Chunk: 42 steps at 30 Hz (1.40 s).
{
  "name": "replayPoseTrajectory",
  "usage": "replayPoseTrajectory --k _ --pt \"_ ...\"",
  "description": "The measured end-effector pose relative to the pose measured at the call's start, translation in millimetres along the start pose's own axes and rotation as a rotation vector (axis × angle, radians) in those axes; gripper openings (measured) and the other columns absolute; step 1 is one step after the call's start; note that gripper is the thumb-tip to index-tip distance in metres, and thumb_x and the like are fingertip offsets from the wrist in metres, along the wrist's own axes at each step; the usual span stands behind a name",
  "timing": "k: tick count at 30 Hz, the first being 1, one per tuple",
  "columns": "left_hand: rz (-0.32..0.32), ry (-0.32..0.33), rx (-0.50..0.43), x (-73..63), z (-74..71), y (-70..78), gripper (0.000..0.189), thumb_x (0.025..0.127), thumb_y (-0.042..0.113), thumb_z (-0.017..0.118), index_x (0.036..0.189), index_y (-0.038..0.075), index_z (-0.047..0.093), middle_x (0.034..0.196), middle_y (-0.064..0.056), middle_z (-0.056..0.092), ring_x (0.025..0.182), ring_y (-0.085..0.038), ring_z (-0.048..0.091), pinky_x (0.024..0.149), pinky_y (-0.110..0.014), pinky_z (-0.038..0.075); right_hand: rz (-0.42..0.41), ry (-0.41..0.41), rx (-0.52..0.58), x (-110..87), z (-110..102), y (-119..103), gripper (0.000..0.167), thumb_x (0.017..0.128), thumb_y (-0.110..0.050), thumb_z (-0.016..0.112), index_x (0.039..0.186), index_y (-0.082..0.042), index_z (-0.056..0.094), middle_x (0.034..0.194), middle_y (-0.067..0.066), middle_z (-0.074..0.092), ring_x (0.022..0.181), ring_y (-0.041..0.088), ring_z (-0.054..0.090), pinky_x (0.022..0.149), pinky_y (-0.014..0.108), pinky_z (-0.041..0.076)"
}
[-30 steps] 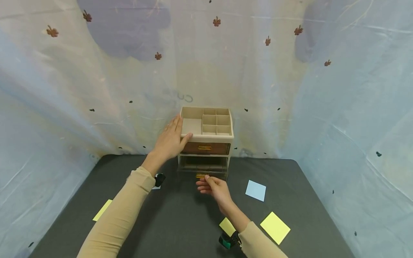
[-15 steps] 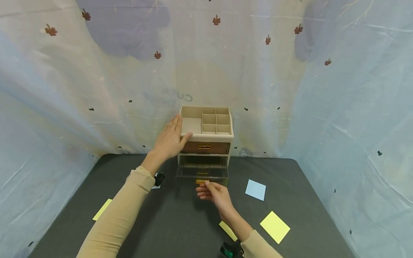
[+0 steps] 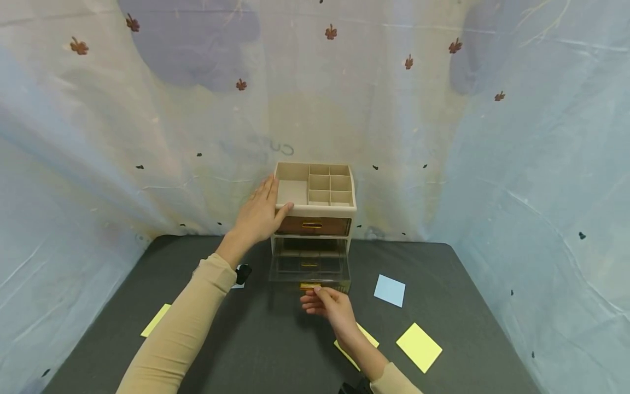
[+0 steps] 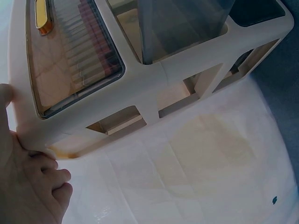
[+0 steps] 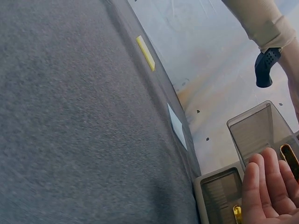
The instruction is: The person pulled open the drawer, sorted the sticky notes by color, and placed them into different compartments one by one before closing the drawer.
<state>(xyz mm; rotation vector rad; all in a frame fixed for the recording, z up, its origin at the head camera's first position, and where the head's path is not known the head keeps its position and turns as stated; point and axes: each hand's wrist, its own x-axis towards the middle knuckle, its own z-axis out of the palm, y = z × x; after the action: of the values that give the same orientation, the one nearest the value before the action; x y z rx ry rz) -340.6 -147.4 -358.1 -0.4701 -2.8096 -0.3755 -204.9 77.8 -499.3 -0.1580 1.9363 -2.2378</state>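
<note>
A cream drawer organizer [image 3: 315, 209] with open top compartments stands at the back of the dark table. My left hand [image 3: 258, 216] rests against its left side, fingers straight, thumb over the front corner. The clear middle drawer [image 3: 295, 273] is pulled out toward me. At its front, thumb and forefinger of my right hand [image 3: 334, 312] pinch the gold handle [image 3: 307, 286]; the other fingers extend below. In the left wrist view the brown upper drawer [image 4: 53, 77] sits closed above the extended one. The bottom drawer [image 5: 217, 193] is closed in the right wrist view.
Right of the organizer lie a blue paper square [image 3: 390, 290] and a yellow one [image 3: 419, 347]. Another yellow square [image 3: 368, 335] is partly under my right forearm, and one [image 3: 156, 320] lies far left. A printed curtain [image 3: 403, 131] hangs behind and along the sides.
The clear middle drawer has slid farther out, with my right hand moving back toward me on its handle. My left hand has stayed against the organizer's side.
</note>
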Motion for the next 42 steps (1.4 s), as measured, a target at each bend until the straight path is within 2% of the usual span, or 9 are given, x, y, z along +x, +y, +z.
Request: replayPoseTrajectory --k 7,14,20,23,28,33,38,42 --pt "0.014 0.003 0.008 1.4 2.0 0.1 0.089 0.109 0.063 0.025 0.166 0.0 0.001 0.174 -0.019 -0.001 0.16 -0.038 0.009 0.129 -0.052 0.014 -0.013 -0.003 0.0 -3.8 -2 3 0.039 0.109 -0.027 0.057 0.115 0.008 0.072 0.107 0.021 0.077 0.094 0.029 0.076 0.084 0.036 0.063" --pt "0.013 0.001 0.007 1.5 0.6 0.6 0.087 0.109 0.061 0.027 0.166 -0.001 0.003 0.173 -0.02 0.001 0.16 -0.037 0.009 0.129 -0.052 0.016 -0.013 -0.057 -0.067 -7.7 -6 -2 0.044 0.11 -0.032 0.055 0.125 0.007 0.069 0.117 0.021 0.074 0.103 0.036 0.073 0.088 0.041 0.062" --pt "0.01 -0.003 0.005 2.1 0.4 1.0 0.087 0.109 0.061 0.027 0.166 -0.001 0.003 0.173 -0.02 0.002 0.16 -0.037 0.009 0.129 -0.051 0.014 -0.049 -0.132 -0.181 -13.9 -19 -6 0.043 0.11 -0.031 0.055 0.133 0.005 0.065 0.126 0.021 0.071 0.112 0.043 0.069 0.093 0.044 0.06" --pt "0.013 -0.007 0.004 2.4 1.0 0.8 0.088 0.109 0.062 0.026 0.166 -0.001 0.002 0.173 -0.021 0.0 0.16 -0.038 0.008 0.129 -0.052 0.014 -0.08 -0.164 -0.247 -17.7 -29 -9 0.042 0.11 -0.029 0.056 0.136 0.003 0.064 0.13 0.021 0.07 0.114 0.042 0.068 0.094 0.043 0.059" --pt "0.019 -0.01 0.003 2.4 2.5 -0.4 0.09 0.108 0.065 0.025 0.165 -0.001 0.001 0.173 -0.021 0.0 0.159 -0.039 0.008 0.128 -0.055 0.014 -0.143 -0.212 -0.345 -23.4 -48 -13 0.04 0.109 -0.02 0.059 0.139 0.005 0.06 0.133 0.021 0.067 0.116 0.04 0.068 0.093 0.035 0.059" --pt "0.019 -0.003 -0.006 2.5 3.0 -2.3 0.091 0.108 0.065 0.025 0.166 -0.001 0.002 0.173 -0.021 0.0 0.16 -0.039 0.008 0.128 -0.054 0.013 -0.217 -0.234 -0.496 -26.9 -72 -12 0.036 0.105 -0.019 0.065 0.138 -0.003 0.064 0.133 0.017 0.068 0.119 0.041 0.066 0.094 0.028 0.057" --pt "0.022 0.003 -0.008 1.5 1.9 -3.2 0.091 0.108 0.065 0.026 0.165 -0.002 0.003 0.173 -0.021 0.001 0.159 -0.039 0.008 0.128 -0.054 0.013 -0.275 -0.27 -0.62 -28.5 -96 -7 0.037 0.102 -0.019 0.07 0.134 -0.002 0.066 0.13 0.019 0.068 0.112 0.038 0.069 0.091 0.034 0.06" --pt "0.021 0.002 -0.011 0.8 0.5 -2.6 0.091 0.108 0.065 0.027 0.165 -0.002 0.003 0.173 -0.02 0.0 0.159 -0.039 0.009 0.128 -0.054 0.014 -0.284 -0.294 -0.721 -27.7 -108 -4 0.036 0.1 -0.017 0.073 0.133 -0.002 0.066 0.129 0.017 0.068 0.111 0.039 0.069 0.089 0.038 0.061"
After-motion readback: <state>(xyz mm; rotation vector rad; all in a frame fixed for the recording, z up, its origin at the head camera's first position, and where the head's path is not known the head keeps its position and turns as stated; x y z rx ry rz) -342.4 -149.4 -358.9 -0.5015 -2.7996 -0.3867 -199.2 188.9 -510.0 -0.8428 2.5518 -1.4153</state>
